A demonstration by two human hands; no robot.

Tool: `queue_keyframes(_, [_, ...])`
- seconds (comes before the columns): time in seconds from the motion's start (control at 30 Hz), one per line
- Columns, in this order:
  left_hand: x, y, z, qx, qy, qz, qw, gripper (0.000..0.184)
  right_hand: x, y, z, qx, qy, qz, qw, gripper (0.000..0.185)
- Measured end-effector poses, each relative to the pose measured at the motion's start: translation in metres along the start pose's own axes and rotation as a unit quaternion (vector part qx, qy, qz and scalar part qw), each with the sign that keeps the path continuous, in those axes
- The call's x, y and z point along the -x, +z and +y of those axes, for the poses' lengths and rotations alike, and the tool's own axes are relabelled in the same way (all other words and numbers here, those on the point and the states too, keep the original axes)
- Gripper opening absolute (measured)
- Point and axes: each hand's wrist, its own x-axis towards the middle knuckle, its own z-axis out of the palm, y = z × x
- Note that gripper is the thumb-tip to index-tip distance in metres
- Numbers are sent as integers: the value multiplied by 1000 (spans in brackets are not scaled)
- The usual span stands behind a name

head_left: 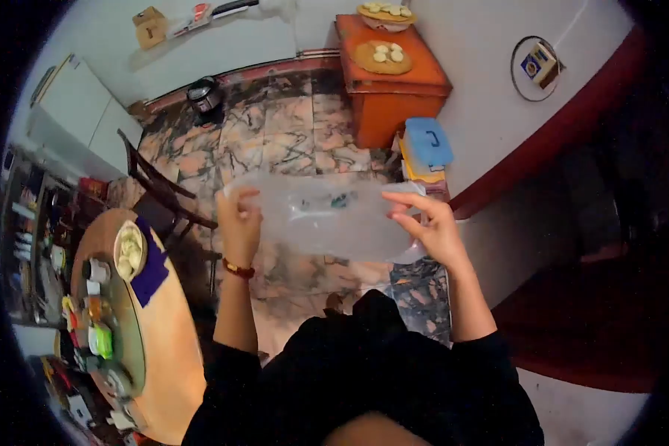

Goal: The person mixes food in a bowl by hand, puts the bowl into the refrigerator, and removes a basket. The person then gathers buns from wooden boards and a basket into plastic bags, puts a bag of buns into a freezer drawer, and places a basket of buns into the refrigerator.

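Your left hand [238,227] and right hand [440,232] hold a thin, see-through plastic bag [320,227] up in the air, pulled wide between them. The left fingers [250,192] are bent and grip one end. The right fingers [409,199] grip the other end, with the pointing finger sticking out. You cannot see well if each thumb touches a finger. Both arms reach forward, and the hands are level with each other.

Past the bag, ahead of your fingers, there is open room over the stone floor [267,123]. Left of your left fingers, a dark chair [156,178] stands close, so there is little room on that side. Just past your right fingers is a box with a blue lid [427,141], and a pale wall [483,97] is on the far right side. The curved edge of the round bench [171,334] is down and left of your left fingers.

On that bench, a basket [119,256] full of pale lumps sits partly on a purple cloth [152,275]. Ahead of your right fingers, a red cabinet [394,111] holds a round mat [364,63] with white lumps, and a bowl [386,24] with more on top. The bag looks thin, with small green marks, but you cannot tell if anything is inside.
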Motion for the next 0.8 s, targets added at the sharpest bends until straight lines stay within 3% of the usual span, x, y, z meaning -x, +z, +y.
queue_keyframes(0.03, [-10,-1,-11,0,4,-6,1000,29,-14,2,8,-2,3,6,1000,31])
queue_keyframes(0.1, [-25,0,-43,-159,107,-67,979,36,-38,1,43,-29,75,27,996,29])
queue_keyframes(0.17, [-37,15,-81,-129,-47,-190,972,38,-64,2,85,-1,60,29,998,27])
queue_keyframes(0.2, [-44,26,-100,-127,-46,-196,971,38,-76,2,108,24,41,24,999,26])
queue_keyframes(0.27, [-63,49,-133,54,-106,-257,959,37,-103,7,136,91,43,14,995,30])
queue_keyframes(0.3, [-76,58,-142,53,-104,-259,959,37,-119,11,143,169,60,7,984,38])
queue_keyframes(0.33, [-114,72,-154,165,-257,-279,911,36,-161,16,153,241,79,-1,967,47])
queue_keyframes(0.37, [-135,78,-156,271,-400,-282,829,35,-185,21,165,299,133,-33,944,67])
queue_keyframes(0.4, [-161,80,-150,266,-401,-280,831,35,-217,26,176,294,131,-35,946,67])
queue_keyframes(0.47, [-206,70,-144,411,-397,-274,774,36,-272,47,189,396,162,-5,904,72])
queue_keyframes(0.5, [-225,74,-168,513,-417,-261,703,43,-303,51,191,406,133,-8,904,74])
queue_keyframes(0.53, [-240,71,-184,513,-421,-252,704,43,-333,58,191,405,129,-17,905,74])
queue_keyframes(0.57, [-257,69,-199,514,-353,-192,758,45,-366,66,188,422,126,-39,897,74])
queue_keyframes(0.63, [-304,65,-218,620,-430,-17,656,47,-424,80,181,439,124,-65,887,74])
queue_keyframes(0.67, [-328,62,-223,621,-430,-17,655,47,-452,89,177,444,101,-56,889,73])
queue_keyframes(0.73, [-382,58,-226,727,-347,-26,592,45,-511,103,173,452,56,-30,890,72])
queue_keyframes(0.77, [-413,58,-222,727,-351,4,590,45,-537,107,167,402,82,-43,911,65])
queue_keyframes(0.8, [-439,59,-246,818,-284,-97,492,43,-560,115,192,401,91,-38,911,65])
